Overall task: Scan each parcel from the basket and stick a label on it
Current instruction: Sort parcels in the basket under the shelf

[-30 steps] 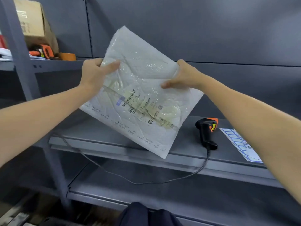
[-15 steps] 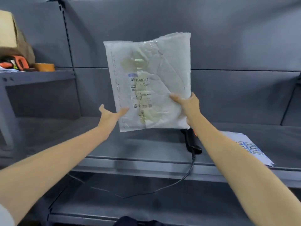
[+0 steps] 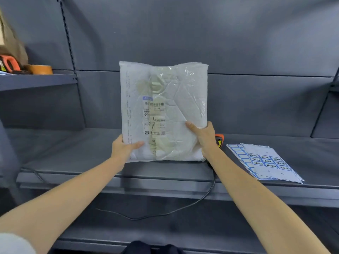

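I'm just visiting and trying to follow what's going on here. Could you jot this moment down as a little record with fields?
parcel: white plastic mailer, upright, printed label facing the camera, bottom edge at the shelf
left hand: grips the parcel's lower left corner
right hand: grips its lower right edge
scanner: black and orange, on the shelf, mostly hidden behind the right hand, cable hanging over the front
label sheets: blue-bordered, flat on the shelf, right of the parcel
shelf: grey metal

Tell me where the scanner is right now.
In the head view the scanner lies on the grey shelf, mostly hidden behind the right hand and the parcel, left of the label sheets.
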Demonstrator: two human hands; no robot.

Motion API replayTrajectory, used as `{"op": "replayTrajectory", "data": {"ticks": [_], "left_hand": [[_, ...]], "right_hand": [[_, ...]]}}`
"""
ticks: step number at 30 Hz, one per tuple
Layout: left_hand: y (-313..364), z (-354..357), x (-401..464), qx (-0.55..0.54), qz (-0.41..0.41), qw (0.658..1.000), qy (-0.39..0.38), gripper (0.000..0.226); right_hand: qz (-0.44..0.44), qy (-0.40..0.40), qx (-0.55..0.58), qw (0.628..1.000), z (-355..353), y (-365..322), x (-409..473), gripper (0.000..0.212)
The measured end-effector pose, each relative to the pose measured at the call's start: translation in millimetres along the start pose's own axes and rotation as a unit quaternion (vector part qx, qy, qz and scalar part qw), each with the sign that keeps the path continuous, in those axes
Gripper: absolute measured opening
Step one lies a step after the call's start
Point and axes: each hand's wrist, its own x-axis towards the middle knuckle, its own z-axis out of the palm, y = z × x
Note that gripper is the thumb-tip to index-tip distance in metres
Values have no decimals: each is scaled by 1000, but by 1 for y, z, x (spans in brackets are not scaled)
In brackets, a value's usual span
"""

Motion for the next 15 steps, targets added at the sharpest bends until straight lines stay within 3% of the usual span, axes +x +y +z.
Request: {"op": "replayTrajectory", "data": {"ticks": [4, 6, 10, 12, 15], "left_hand": [[-6, 3, -2, -14, -4, 1000, 7, 47], [-8, 3, -2, -22, -2, 1000, 9, 46], [-15, 4, -2, -38, 8, 999, 8, 46], [-17, 5, -2, -48, 11, 999, 10, 46], [-20, 6, 0, -57, 10, 998, 11, 44]], "right_hand": [[2, -12, -33, 999, 1, 3, 3, 59], [5, -2, -63, 998, -4, 5, 7, 41], [-24, 158, -138, 977, -27, 19, 21, 17], [63, 224, -253, 939, -41, 31, 28, 34], [156, 179, -338, 911, -57, 56, 48, 50]]}}
